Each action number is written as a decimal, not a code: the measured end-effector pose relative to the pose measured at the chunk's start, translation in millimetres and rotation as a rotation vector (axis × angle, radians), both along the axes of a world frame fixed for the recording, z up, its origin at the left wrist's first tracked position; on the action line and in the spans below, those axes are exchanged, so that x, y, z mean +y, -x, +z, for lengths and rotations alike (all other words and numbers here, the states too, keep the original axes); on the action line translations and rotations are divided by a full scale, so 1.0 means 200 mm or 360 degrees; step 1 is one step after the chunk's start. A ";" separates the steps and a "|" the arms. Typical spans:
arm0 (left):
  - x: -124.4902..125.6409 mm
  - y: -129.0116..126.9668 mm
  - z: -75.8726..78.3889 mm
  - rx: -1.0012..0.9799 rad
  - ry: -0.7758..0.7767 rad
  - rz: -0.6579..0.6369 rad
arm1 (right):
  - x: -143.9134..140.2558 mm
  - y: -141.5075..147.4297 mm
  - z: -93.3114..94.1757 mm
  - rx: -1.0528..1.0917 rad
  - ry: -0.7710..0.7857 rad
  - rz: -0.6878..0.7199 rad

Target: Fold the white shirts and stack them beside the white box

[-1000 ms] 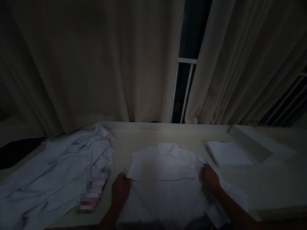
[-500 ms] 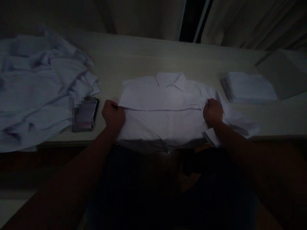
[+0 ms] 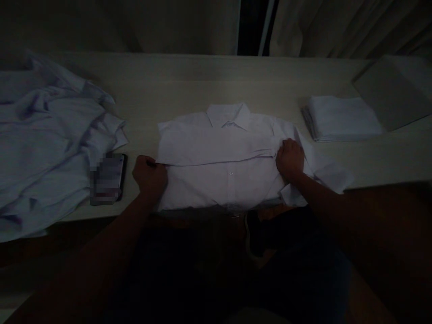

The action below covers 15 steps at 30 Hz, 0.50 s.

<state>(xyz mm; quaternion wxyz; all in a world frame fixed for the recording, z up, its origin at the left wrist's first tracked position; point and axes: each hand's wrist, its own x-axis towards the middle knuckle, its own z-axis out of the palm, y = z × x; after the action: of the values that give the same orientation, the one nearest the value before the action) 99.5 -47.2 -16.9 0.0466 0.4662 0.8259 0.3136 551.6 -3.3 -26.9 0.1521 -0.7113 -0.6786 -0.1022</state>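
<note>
A white collared shirt (image 3: 216, 144) lies buttoned front up before me, its collar toward the far side. One sleeve is laid straight across the chest, and its cuff end reaches my left hand. My left hand (image 3: 150, 175) is closed, pinching the shirt at the left end of that sleeve. On the opposite side, my right hand (image 3: 290, 156) is closed on the shirt near the sleeve's other end. The second sleeve spreads out to the right, beyond and partly beneath my right wrist. The shirt's lower part hangs over the near table edge.
Several crumpled white garments (image 3: 43, 148) are heaped at the left. Beside them lies a phone (image 3: 110, 177), partly blurred out. A folded white stack (image 3: 344, 119) and a grey flat board (image 3: 391, 94) are at the right of the pale table (image 3: 189, 74). Curtains (image 3: 313, 27) hang behind.
My view has shifted and turned slightly, so the scene sits further left. Both hands keep their hold on the shirt, which lies much as before.
</note>
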 end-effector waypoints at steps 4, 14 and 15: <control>0.00 0.00 0.00 0.0000 -0.0008 0.0023 | 0.00 0.00 0.00 0.0024 -0.0003 0.0026; -0.01 0.04 -0.02 0.0162 -0.0116 -0.0122 | 0.01 -0.01 0.00 0.0054 -0.0041 0.0057; -0.01 0.05 -0.02 0.0170 -0.0129 -0.0125 | 0.01 0.00 0.00 0.0052 -0.0048 0.0052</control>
<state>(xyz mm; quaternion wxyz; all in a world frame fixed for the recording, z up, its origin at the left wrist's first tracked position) 90.3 -49.2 -21.6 -0.0040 0.5157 0.7950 0.3194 552.2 -2.1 -27.0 0.1755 -0.6994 -0.6859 -0.0982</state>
